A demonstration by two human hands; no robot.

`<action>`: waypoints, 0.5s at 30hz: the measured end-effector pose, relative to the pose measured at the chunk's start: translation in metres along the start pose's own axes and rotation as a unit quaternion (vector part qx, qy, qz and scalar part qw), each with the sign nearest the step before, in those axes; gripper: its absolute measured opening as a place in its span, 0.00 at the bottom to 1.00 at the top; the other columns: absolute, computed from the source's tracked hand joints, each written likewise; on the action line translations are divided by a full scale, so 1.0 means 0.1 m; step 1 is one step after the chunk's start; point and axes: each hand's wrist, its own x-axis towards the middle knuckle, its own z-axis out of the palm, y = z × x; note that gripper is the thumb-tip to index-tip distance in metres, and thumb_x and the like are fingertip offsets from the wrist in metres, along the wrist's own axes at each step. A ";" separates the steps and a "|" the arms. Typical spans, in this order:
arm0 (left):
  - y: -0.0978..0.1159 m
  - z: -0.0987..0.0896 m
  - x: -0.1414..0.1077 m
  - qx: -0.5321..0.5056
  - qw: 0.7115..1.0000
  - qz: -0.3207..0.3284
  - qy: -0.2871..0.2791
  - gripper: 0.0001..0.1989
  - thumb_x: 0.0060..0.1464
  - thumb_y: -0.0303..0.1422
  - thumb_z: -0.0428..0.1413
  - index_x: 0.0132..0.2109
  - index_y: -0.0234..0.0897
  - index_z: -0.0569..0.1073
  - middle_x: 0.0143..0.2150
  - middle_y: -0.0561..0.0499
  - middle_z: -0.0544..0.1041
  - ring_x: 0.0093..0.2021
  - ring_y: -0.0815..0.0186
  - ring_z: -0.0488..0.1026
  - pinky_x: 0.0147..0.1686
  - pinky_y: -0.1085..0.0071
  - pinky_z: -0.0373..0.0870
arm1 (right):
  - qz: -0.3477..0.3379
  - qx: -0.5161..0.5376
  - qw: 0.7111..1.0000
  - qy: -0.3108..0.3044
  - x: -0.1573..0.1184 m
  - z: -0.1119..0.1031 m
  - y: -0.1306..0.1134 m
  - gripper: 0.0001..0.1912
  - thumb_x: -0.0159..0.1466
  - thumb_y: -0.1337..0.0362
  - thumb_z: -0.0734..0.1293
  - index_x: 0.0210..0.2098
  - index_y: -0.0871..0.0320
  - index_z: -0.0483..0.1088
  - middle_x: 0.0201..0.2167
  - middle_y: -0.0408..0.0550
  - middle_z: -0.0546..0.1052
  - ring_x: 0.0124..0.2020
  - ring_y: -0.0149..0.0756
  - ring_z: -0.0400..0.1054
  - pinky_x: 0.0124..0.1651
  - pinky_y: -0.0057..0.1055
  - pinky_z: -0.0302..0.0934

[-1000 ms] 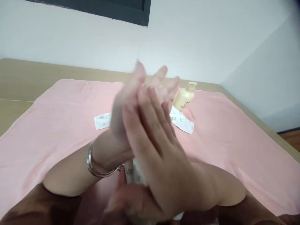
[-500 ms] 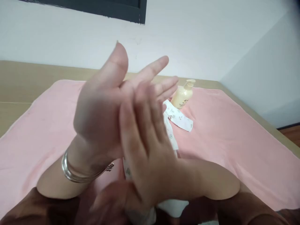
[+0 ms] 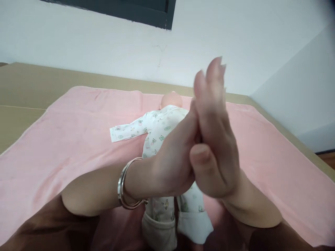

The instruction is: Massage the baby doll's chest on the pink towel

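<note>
My left hand (image 3: 175, 160), with silver bangles at its wrist, is pressed palm to palm against my right hand (image 3: 218, 150). The fingers of both hands are stretched out and point up and away; nothing shows between the palms. Behind and below them a baby doll lies on a pink blanket (image 3: 89, 122), its round head (image 3: 172, 99) at the far side. It wears a white patterned outfit (image 3: 159, 129) with one sleeve stretched to the left and the legs towards me. My hands hide part of its body and the other sleeve.
The blanket covers a light wooden surface (image 3: 34, 83). A white wall (image 3: 104, 45) rises behind, with a dark frame (image 3: 146, 15) at the top. The wall continues down the right side.
My hands have turned and shifted right, from crossed palms to palms pressed together. The doll's head and left-side sleeve now show, while the pump bottle is hidden.
</note>
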 end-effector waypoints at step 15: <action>0.51 -0.11 -0.02 0.193 0.954 0.199 0.115 0.35 0.65 0.42 0.18 0.70 0.40 0.52 0.65 0.50 0.66 0.71 0.62 0.47 0.62 0.60 0.54 | -0.058 0.038 0.995 -0.076 -0.35 0.25 -0.38 0.41 0.67 0.65 0.58 0.71 0.67 0.30 0.68 0.51 0.60 0.74 0.32 0.34 0.75 0.40 0.43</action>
